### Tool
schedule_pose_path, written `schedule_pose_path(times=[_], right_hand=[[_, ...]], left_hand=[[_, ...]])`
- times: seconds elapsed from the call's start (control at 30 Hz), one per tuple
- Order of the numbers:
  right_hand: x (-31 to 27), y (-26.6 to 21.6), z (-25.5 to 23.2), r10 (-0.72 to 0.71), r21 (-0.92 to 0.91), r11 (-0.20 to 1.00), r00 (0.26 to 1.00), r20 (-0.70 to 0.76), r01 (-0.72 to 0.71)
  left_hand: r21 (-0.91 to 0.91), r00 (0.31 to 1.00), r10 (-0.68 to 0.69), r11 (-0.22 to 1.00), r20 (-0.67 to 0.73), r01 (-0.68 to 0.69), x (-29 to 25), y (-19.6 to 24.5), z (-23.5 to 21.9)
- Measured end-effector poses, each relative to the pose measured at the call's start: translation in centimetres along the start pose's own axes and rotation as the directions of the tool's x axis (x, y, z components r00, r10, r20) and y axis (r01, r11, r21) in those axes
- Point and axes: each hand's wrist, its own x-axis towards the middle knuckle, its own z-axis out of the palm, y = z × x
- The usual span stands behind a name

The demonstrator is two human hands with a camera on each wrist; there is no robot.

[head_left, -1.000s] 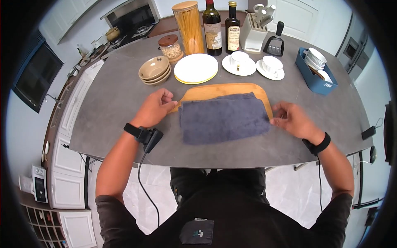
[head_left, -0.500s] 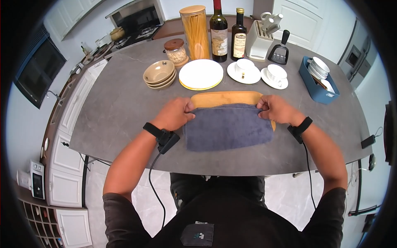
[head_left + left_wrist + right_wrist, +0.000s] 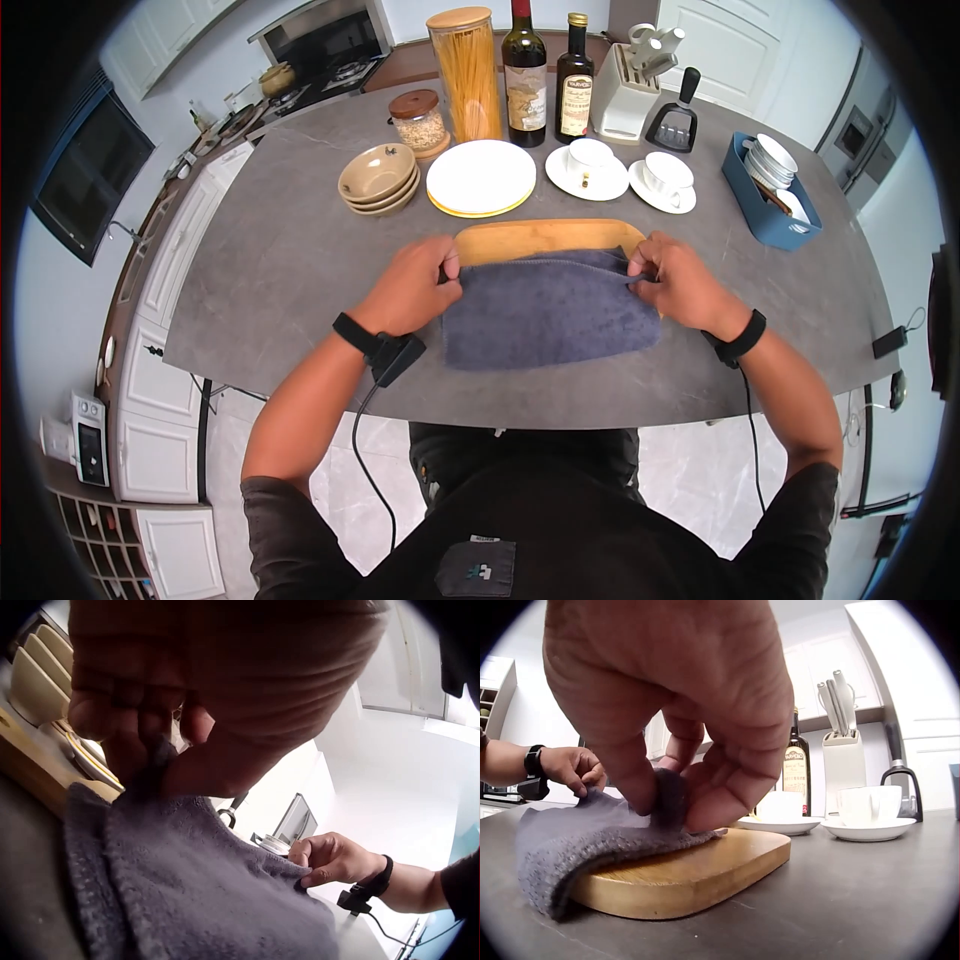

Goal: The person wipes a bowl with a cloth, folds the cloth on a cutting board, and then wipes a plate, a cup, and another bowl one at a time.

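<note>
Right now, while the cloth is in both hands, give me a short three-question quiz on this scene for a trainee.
1. True or false: the left hand and the right hand both pinch the gray-blue cloth.

2. Which thing does the cloth partly cover?
a) the blue bin
b) the wooden board
c) the pasta jar

3. How many white cups stand on saucers?

Key: 1. True. 2. b. 3. Two.
</note>
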Motion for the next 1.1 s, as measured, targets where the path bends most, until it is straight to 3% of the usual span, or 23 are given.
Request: schedule_pose_path(times=[0.07,0.2,0.3,0.37,0.4,0.47,0.53,0.6,0.77,0.83,0.9,1.0,1.1], right_hand=[[-0.3,-0.4,-0.6,0.045,0.082,0.996,0.999,0.025,-0.047],[0.2,-2.1,-2.1,0.186,0.297,0.929,0.972,0.144,-0.222],[1.6,-1.1,-1.6,0.136,0.360,0.918,0.984,0.112,-0.167],[2.8,0.5,-0.7,0.158,0.366,0.912,0.982,0.106,-0.186],[3.4,1.3,-0.2,0.179,0.370,0.906,0.979,0.102,-0.205],[4.6,2.3,0.8,0.199,0.371,0.897,0.969,0.146,-0.240],[5.3,3.1,1.2,0.216,0.372,0.887,0.957,0.194,-0.275],[5.9,2.7,1.5,0.233,0.184,0.947,0.957,0.173,-0.264],[7.7,3.3,1.1,0.254,0.123,0.944,0.914,0.318,-0.305],[8.3,3.5,0.9,0.229,0.117,0.950,0.900,0.370,-0.290],[8.9,1.9,0.0,0.345,0.053,0.911,0.825,0.448,-0.410],[9.6,2.5,0.2,0.337,0.070,0.907,0.816,0.469,-0.414],[9.6,2.7,0.3,0.294,0.009,0.943,0.846,0.445,-0.332]], left_hand=[[-0.190,0.994,-0.100,0.976,0.051,0.108,-0.9,0.3,-0.4],[-0.327,1.000,-0.024,0.944,0.019,0.029,-1.4,-1.1,-0.2],[-0.378,0.993,-0.012,0.924,0.118,0.056,-1.2,-2.1,-0.7],[-0.467,0.955,-0.192,0.839,0.228,0.280,-0.7,-3.2,-0.6],[-0.465,0.957,-0.188,0.842,0.222,0.274,-0.4,-3.7,-0.6],[-0.434,0.863,-0.381,0.751,0.331,0.498,0.4,-4.3,-0.7],[-0.445,0.872,-0.381,0.753,0.306,0.485,0.7,-4.6,-0.4],[-0.456,0.878,-0.384,0.751,0.285,0.477,0.6,-3.8,-0.3],[-0.173,0.927,-0.334,0.916,0.168,0.361,0.5,-3.2,0.3],[-0.159,0.925,-0.335,0.918,0.180,0.363,0.6,-3.1,0.2],[-0.144,0.923,-0.337,0.920,0.187,0.365,0.6,-3.0,-0.1],[-0.109,0.895,-0.368,0.908,0.250,0.404,0.5,-2.8,-0.5],[0.000,0.926,-0.302,0.951,0.226,0.310,0.0,-2.8,-0.7]])
